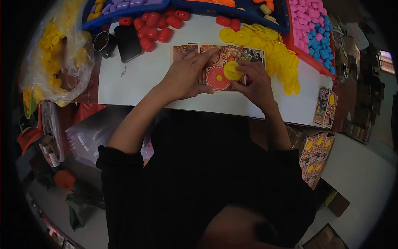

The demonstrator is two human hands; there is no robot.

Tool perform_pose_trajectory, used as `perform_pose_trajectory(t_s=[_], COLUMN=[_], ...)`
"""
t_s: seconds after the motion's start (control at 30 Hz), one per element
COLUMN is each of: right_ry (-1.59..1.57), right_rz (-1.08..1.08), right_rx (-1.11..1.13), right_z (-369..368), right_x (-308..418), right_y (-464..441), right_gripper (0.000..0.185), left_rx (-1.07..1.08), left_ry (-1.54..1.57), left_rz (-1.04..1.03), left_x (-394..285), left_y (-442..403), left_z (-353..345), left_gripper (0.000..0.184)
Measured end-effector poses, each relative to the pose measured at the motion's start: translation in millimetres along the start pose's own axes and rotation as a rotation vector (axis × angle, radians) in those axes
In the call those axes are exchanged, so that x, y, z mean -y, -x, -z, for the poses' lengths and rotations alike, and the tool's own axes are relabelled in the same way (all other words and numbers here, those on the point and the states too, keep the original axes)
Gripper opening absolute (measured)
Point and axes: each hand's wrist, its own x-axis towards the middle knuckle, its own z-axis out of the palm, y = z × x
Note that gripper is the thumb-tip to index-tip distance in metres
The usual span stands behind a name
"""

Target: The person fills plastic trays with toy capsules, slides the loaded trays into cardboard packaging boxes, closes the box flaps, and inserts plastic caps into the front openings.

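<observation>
A printed card [258, 55] with a red round area [215, 79] lies on the white table [137, 89]. My left hand [186, 76] rests flat over the card's left part, fingers spread, holding nothing. In my right hand [253, 81] a yellow disc [232, 71] is gripped between thumb and fingers, just over the card, at the right side of the red round area. Many yellow discs [282, 62] are heaped to the right of the card and behind it.
Red plastic pieces [153, 27] lie behind my left hand, near a black phone-like object [127, 42] and a dark cup [103, 43]. Blue trays [124, 9] and a red tray [309, 62] line the back. A plastic bag [78, 54] stands left. More cards [325, 106] lie right.
</observation>
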Motion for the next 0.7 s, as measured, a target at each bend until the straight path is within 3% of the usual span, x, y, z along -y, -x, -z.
perform_pose_trajectory(t_s=[0.13,0.33,0.4,0.43,0.5,0.57,0.63,0.7], right_ry=[-0.060,-0.097,-0.122,-0.151,-0.224,-0.302,-0.314,-0.170], right_rz=[0.108,0.072,0.050,0.026,-0.064,-0.148,-0.087,-0.046], right_rx=[-0.003,0.071,0.154,0.236,0.319,0.403,0.541,0.530], right_z=[-13.4,-15.9,-11.5,-9.7,-3.5,-1.3,1.4,0.2], right_x=[12.1,18.0,18.2,18.1,9.5,4.4,2.3,14.0], right_y=[-2.8,-8.1,-10.4,-11.3,-17.4,-23.3,-38.0,-40.2], right_gripper=[0.036,0.037,0.035,0.032,0.028,0.025,0.019,0.016], left_rx=[-0.124,-0.185,-0.126,-0.118,0.042,0.065,0.056,0.138], left_ry=[-0.033,-0.052,0.191,0.196,0.136,0.075,-0.008,-0.068], left_rz=[-0.084,-0.137,-0.096,-0.096,-0.029,-0.052,-0.083,-0.003], left_x=[1.1,7.8,11.3,10.9,9.2,6.3,2.1,-0.9], left_y=[1.8,-2.7,-8.1,-12.3,-21.3,-28.6,-32.8,-35.9], left_z=[-4.0,-7.4,-2.0,1.1,6.7,4.2,6.1,6.2], left_gripper=[0.099,0.091,0.065,0.065,0.036,0.032,0.031,0.028])
